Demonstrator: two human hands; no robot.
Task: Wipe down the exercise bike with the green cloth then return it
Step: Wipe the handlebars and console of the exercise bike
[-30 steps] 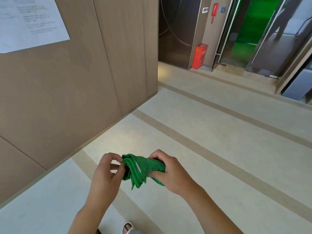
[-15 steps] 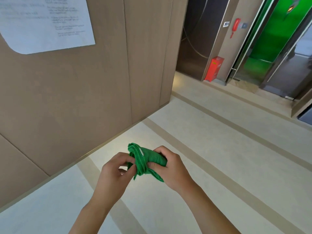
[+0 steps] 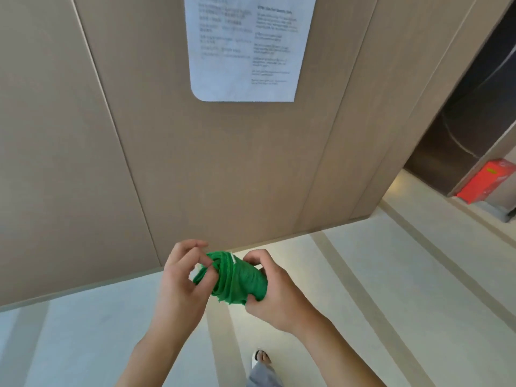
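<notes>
A bunched green cloth (image 3: 237,280) is held in front of me between both hands, above the pale floor. My right hand (image 3: 275,294) grips its right end, fingers curled round the bundle. My left hand (image 3: 181,277) pinches the cloth's left folds with thumb and fingertips. No exercise bike is in view.
A tan panelled wall (image 3: 195,163) stands close ahead, with a white printed notice (image 3: 245,46) stuck on it. The wall's corner is at the right, and beyond it a red box (image 3: 485,181) sits on the floor by a dark recess. My foot (image 3: 261,357) shows below.
The view has swung left toward the wall, so the notice now sits ahead and the hallway has slid to the right edge. Both hands keep working the cloth.
</notes>
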